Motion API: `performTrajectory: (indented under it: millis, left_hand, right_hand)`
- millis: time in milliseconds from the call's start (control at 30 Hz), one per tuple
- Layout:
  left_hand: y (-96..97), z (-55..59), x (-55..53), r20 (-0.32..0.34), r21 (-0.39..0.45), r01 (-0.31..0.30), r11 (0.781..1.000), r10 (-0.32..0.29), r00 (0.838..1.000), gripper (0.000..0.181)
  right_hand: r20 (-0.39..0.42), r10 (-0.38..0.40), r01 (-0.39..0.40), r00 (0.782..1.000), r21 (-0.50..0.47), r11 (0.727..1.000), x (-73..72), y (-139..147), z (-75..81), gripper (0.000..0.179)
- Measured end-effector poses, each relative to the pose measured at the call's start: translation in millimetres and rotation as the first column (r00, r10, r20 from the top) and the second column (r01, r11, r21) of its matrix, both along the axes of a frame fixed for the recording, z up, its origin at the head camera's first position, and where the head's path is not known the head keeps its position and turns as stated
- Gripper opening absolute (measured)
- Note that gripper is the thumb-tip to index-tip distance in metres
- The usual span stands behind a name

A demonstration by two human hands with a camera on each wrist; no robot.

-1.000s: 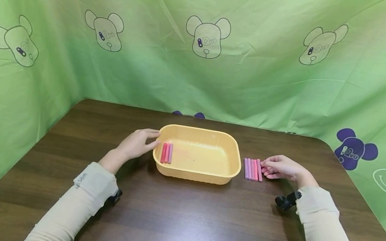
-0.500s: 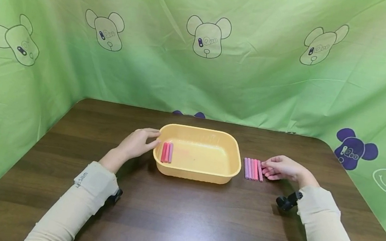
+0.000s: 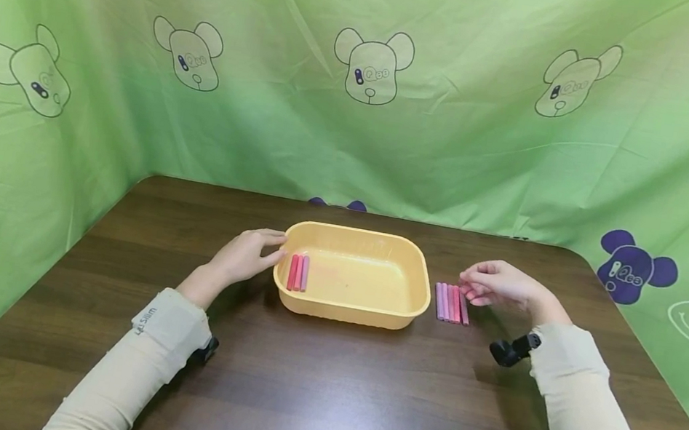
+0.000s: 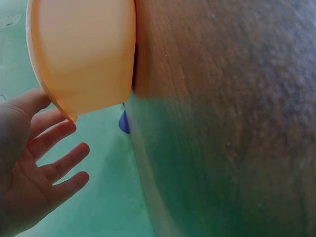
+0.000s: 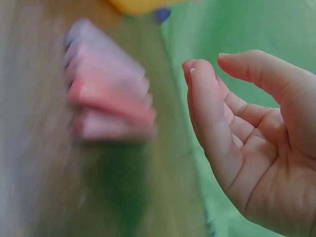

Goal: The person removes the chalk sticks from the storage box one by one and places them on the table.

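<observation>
A row of slim pink and purple sticks (image 3: pixel 447 307), material uncertain, was laid side by side on the brown wood-grain bench (image 3: pixel 322 377), just right of the rounded yellow tray (image 3: pixel 356 317). Right hand (image 3: pixel 506 289) was held by the row's outer end, fingers loosely bent; a gap was seen between thumb and index, nothing pinched. Left hand (image 3: pixel 239 257): fingers spread, tips set against the tray's left rim. Inside, three similar sticks (image 3: pixel 298 275) were lined up at that end. End stick (image 3: pixel 466 314), slightly askew, was judged easiest to lift. Light mid-length pinch was advised, neighbours undisturbed, since rolling was thought likely.
</observation>
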State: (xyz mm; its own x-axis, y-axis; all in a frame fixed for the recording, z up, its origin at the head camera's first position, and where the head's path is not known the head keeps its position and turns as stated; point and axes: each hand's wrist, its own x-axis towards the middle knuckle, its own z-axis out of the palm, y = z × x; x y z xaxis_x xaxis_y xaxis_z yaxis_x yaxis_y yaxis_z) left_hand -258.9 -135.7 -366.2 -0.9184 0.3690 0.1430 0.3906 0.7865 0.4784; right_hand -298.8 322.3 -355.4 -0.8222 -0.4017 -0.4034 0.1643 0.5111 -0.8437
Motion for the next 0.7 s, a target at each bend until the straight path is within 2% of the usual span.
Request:
performTrajectory:
  millis: [200, 333, 533, 700]
  left_hand:
    - [-0.2, -2.4, -1.5, 0.001, 0.001, -0.002, 1.0, 0.002, 1.0, 0.043]
    - [-0.7, -3.0, -1.9, 0.002, 0.005, -0.004, 1.0, 0.004, 1.0, 0.043]
    - [-1.3, -4.1, -2.0, -0.026, 0.005, 0.002, 1.0, -0.002, 1.0, 0.042]
    - [-1.3, -4.3, -2.5, -0.017, 0.008, 0.0, 1.0, 0.0, 1.0, 0.043]
  right_hand:
    - [-0.091, 0.073, -0.074, 0.993, 0.002, 0.997, -3.2, -36.8, 22.5, 0.034]
    - [-0.116, 0.113, -0.113, 0.987, 0.012, 0.994, -7.5, -64.5, 33.5, 0.039]
    - [-0.137, 0.168, -0.166, 0.976, 0.024, 0.986, -15.7, -100.6, 42.5, 0.044]
    - [-0.145, 0.208, -0.207, 0.967, 0.02, 0.978, -21.6, -124.1, 44.4, 0.043]
